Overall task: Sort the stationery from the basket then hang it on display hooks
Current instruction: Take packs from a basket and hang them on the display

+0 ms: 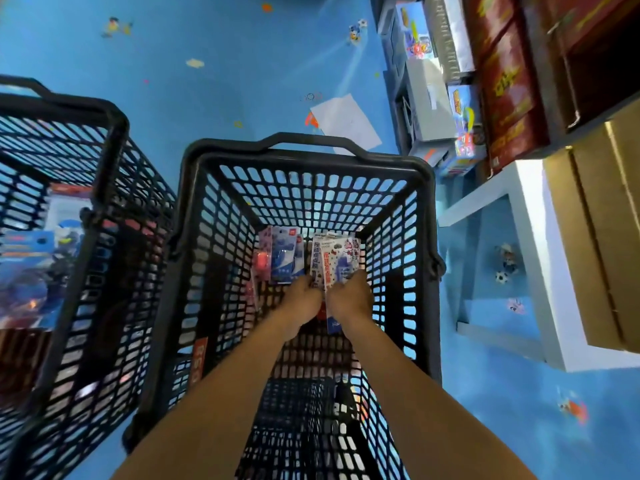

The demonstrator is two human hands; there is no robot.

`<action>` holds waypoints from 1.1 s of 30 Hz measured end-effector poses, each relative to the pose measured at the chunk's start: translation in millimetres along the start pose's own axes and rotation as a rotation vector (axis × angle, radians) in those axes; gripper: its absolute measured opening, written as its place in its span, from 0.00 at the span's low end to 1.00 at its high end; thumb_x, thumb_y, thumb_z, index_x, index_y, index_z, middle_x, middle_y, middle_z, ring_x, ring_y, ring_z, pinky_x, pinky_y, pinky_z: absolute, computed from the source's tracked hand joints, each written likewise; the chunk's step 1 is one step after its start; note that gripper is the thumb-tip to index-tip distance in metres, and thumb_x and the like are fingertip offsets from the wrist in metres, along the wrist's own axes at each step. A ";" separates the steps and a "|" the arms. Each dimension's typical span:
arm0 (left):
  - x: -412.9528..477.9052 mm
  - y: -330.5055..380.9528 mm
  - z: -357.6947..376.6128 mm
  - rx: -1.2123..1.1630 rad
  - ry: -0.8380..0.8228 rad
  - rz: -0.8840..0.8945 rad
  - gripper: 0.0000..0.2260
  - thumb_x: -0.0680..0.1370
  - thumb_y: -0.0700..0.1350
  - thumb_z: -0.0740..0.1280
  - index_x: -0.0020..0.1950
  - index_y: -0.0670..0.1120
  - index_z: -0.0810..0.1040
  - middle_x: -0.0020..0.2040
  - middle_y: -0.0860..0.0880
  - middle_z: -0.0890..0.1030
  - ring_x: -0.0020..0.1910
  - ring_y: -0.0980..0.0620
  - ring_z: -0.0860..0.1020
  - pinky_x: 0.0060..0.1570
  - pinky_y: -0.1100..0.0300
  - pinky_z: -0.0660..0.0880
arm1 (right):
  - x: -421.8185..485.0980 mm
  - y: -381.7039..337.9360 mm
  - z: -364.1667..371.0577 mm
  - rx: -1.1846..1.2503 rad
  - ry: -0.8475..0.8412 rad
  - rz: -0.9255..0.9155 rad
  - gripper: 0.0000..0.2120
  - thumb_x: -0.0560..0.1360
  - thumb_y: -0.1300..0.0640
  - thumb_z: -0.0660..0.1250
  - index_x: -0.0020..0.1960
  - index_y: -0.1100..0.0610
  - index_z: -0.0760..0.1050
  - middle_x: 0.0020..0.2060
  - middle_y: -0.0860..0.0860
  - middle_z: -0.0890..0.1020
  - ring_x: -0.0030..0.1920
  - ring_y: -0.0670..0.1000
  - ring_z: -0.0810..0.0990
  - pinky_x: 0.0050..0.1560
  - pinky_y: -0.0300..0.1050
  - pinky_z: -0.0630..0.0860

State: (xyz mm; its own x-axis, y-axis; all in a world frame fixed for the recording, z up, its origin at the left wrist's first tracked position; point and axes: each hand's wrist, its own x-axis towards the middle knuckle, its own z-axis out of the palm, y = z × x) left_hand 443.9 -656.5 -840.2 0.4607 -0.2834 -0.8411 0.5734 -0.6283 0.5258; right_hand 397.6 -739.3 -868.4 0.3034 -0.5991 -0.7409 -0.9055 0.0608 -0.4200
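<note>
You can read only what looks like "650" on the orange tag [200,359] on the basket [304,157]; print on the packets [334,261] and cartons [509,81] is blurred.

Bright, even light fills the scene, and a pale streak of glare crosses the blue floor [353,64] near the top. Wide-angle distortion bows the basket [346,160] walls and the boxes [595,237] at right. Blur smears the left basket [114,126] and the near mesh. The packs [287,258] look soft.
</note>
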 end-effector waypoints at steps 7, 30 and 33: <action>14.8 -13.6 -11.4 -0.116 0.048 -0.063 0.14 0.82 0.44 0.60 0.59 0.46 0.83 0.55 0.46 0.85 0.54 0.49 0.82 0.59 0.51 0.78 | -4.6 1.5 9.9 -0.083 0.038 -0.027 0.17 0.76 0.45 0.66 0.59 0.55 0.69 0.53 0.55 0.78 0.60 0.60 0.72 0.56 0.56 0.77; 11.4 -20.6 -5.7 -0.273 0.108 -0.124 0.16 0.83 0.49 0.59 0.69 0.50 0.76 0.59 0.48 0.83 0.54 0.50 0.82 0.44 0.56 0.79 | -15.1 12.2 17.6 0.106 -0.032 -0.072 0.17 0.66 0.37 0.63 0.46 0.45 0.63 0.47 0.50 0.78 0.50 0.56 0.77 0.51 0.55 0.77; 3.2 -22.7 -2.2 -0.340 0.082 -0.148 0.16 0.83 0.52 0.59 0.67 0.50 0.78 0.56 0.46 0.84 0.53 0.47 0.84 0.47 0.52 0.82 | -23.7 13.9 16.1 0.165 -0.036 -0.058 0.16 0.69 0.38 0.65 0.46 0.46 0.64 0.46 0.51 0.79 0.47 0.55 0.80 0.47 0.52 0.77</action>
State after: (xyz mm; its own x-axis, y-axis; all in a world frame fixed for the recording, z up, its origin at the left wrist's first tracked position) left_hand 433.9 -641.5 -854.6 0.4010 -0.1402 -0.9053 0.8235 -0.3777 0.4233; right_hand 382.6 -711.4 -865.1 0.3665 -0.5770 -0.7299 -0.8260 0.1593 -0.5407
